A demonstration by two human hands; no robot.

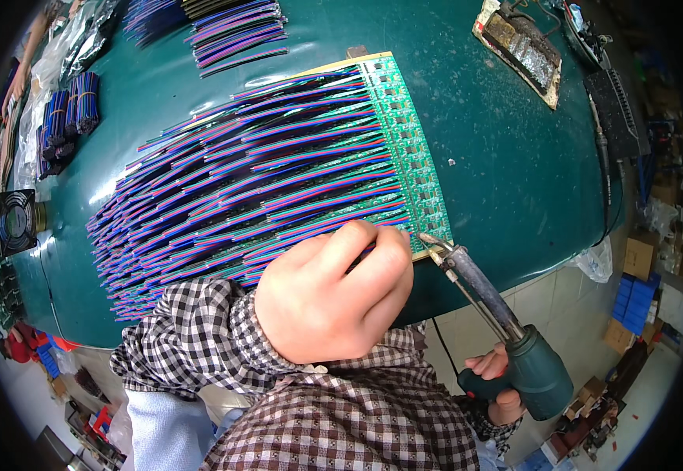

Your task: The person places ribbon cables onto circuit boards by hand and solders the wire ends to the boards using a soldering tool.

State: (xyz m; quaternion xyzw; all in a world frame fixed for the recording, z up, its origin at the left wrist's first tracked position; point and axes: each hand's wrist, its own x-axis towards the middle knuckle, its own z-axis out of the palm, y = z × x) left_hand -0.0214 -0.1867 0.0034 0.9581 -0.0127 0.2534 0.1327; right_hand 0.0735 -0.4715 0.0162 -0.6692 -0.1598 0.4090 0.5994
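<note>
No words, numbers, brands or signs could be read. On the panel of green circuit boards (pixel 408 129), fine pale marks were seen among the small parts, but they were too small to be made out as letters or figures. On the soldering iron (pixel 541 375), below and to the right of the panel, no lettering could be discerned. On the cardboard box (pixel 638 257), farther to the right of the panel, any print was too small to be read.

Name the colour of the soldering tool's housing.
The housing is dark green, best seen in the head view.
</note>
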